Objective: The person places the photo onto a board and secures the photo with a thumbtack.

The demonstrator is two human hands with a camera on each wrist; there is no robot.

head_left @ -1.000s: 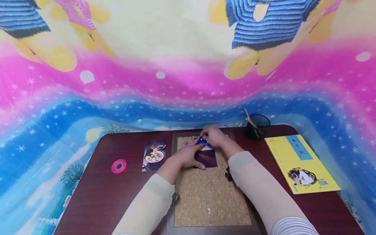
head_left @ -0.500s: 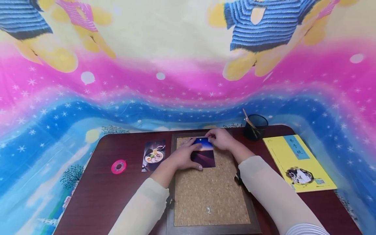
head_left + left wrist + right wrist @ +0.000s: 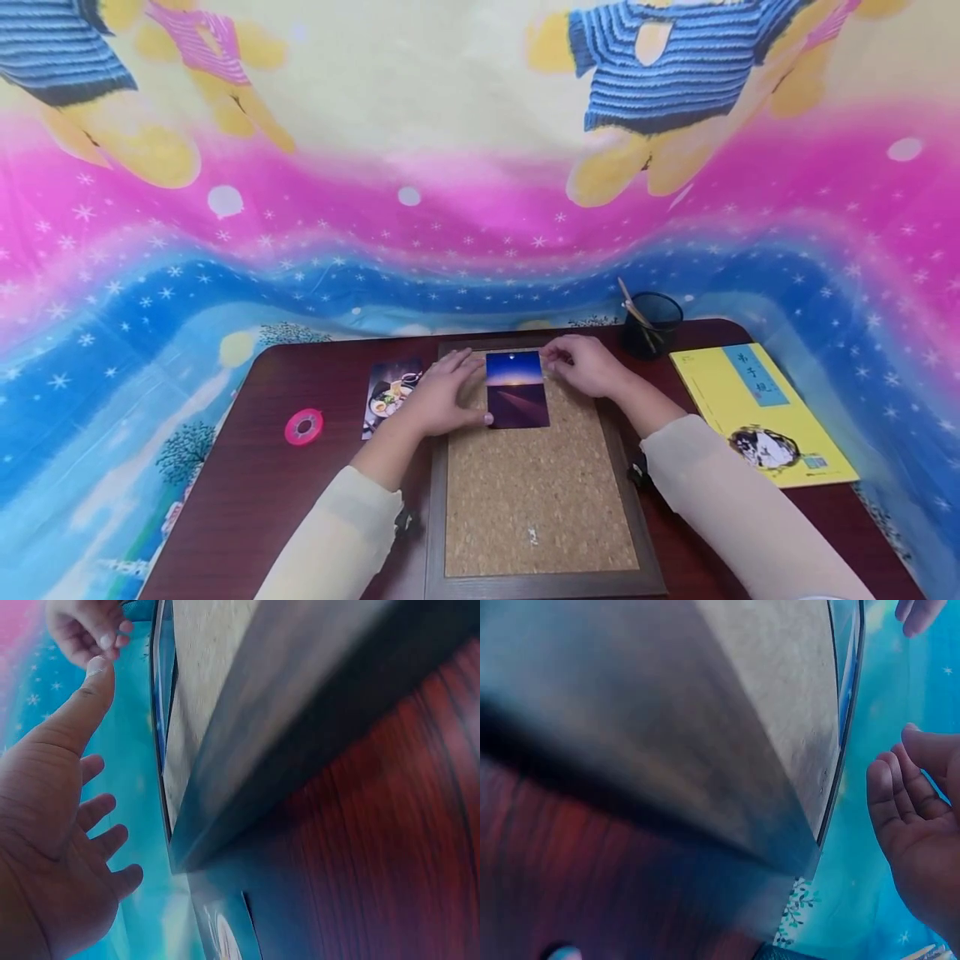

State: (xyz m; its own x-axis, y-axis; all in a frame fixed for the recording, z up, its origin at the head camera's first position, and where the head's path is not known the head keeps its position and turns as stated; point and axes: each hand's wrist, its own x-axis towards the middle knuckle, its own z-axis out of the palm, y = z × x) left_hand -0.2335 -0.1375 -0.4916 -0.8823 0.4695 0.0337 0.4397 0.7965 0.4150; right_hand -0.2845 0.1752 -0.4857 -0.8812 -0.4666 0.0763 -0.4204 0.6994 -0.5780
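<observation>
A photo of a purple and blue sunset (image 3: 517, 396) lies flat at the upper part of a cork board (image 3: 536, 492) with a brown wooden frame. A small shiny spot, like a pin head (image 3: 512, 357), shows at its top middle. My left hand (image 3: 435, 396) is beside the photo's left edge, thumb tip near the lower left corner and fingers spread. In the left wrist view this hand (image 3: 52, 832) holds nothing. Just past the upper right corner is my right hand (image 3: 588, 367); its fingers (image 3: 885, 787) are loosely bent with nothing between them.
A ramen photo (image 3: 386, 396), partly behind my left hand, lies left of the board. Farther left is a pink disc-shaped case (image 3: 303, 426). A black mesh pen holder (image 3: 652, 325) and a yellow book (image 3: 757, 417) are on the right. A small white mark (image 3: 533, 535) shows low on the cork.
Both hands have come off the photo: the left drew back to the left, the right moved away to the right. The photo now shows whole, having shifted slightly left earlier.
</observation>
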